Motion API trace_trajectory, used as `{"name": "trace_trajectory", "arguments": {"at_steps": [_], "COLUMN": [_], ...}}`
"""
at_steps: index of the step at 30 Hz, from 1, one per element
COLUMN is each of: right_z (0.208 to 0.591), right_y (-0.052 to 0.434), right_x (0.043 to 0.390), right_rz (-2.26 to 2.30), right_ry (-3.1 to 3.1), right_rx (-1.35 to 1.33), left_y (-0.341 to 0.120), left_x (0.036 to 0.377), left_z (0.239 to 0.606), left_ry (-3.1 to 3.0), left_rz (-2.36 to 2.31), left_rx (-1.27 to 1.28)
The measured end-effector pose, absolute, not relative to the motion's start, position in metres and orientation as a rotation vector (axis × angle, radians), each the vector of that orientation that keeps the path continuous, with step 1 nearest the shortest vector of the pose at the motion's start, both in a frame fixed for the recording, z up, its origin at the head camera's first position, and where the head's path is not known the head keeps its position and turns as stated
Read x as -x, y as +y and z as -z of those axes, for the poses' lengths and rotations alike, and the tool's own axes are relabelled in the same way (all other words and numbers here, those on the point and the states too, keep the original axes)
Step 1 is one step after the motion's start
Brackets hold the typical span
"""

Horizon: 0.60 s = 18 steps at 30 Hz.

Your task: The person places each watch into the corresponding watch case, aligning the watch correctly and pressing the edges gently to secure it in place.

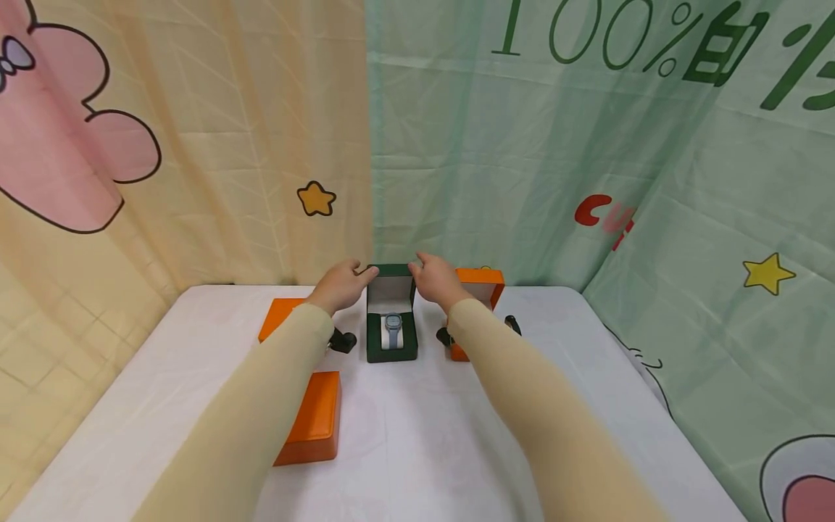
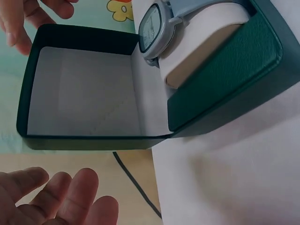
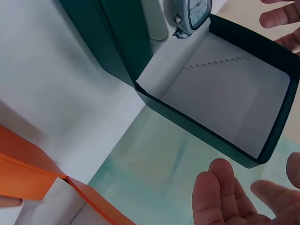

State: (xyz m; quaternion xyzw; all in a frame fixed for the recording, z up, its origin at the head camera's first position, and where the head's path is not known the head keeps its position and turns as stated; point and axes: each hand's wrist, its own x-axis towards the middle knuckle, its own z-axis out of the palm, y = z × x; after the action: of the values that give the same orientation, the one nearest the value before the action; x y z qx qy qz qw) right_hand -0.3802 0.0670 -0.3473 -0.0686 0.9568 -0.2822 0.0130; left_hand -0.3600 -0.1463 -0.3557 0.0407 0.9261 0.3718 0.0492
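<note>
A dark green watch box (image 1: 392, 355) stands on the table with its lid (image 1: 393, 270) raised, showing a pale grey lining. Inside, a watch (image 1: 393, 321) with a blue-grey strap is wrapped around a white cushion (image 2: 206, 42). My left hand (image 1: 342, 285) is at the lid's left top corner, thumb toward it; in the left wrist view its fingers (image 2: 84, 194) are spread beside the lid with a gap. On the other side my right hand (image 1: 435, 281) is at the lid's right top corner, its loosely extended fingers (image 3: 206, 194) close to the rim in the right wrist view. Neither hand grips anything.
An open orange box (image 1: 481, 277) is behind my right forearm, with dark objects (image 1: 443, 336) around it. Another orange box (image 1: 280, 313) and a black object (image 1: 343, 341) are by my left forearm. Nearer lies a closed orange box (image 1: 320, 417). Curtains (image 1: 457, 181) rise behind the white table (image 1: 404, 449).
</note>
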Motion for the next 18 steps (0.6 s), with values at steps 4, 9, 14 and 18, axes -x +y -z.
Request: {"name": "trace_trajectory", "arguments": {"at_steps": [4, 9, 14, 18], "right_z": [0.352, 0.355, 0.358, 0.358], "right_y": [0.063, 0.061, 0.062, 0.065], "right_x": [0.387, 0.390, 0.389, 0.388], "right_rz": [0.810, 0.831, 0.959, 1.021], "right_ry": [3.008, 3.016, 2.974, 2.915], "right_rx": [0.240, 0.219, 0.160, 0.131], "left_y": [-0.140, -0.135, -0.136, -0.137], "left_x": [0.365, 0.370, 0.372, 0.370], "left_z": [0.359, 0.362, 0.364, 0.363], "left_ry": [2.839, 2.871, 2.862, 2.821], "left_rz": [-1.133, -1.150, -1.188, -1.207], "left_rx": [-0.132, -0.085, -0.032, -0.021]}}
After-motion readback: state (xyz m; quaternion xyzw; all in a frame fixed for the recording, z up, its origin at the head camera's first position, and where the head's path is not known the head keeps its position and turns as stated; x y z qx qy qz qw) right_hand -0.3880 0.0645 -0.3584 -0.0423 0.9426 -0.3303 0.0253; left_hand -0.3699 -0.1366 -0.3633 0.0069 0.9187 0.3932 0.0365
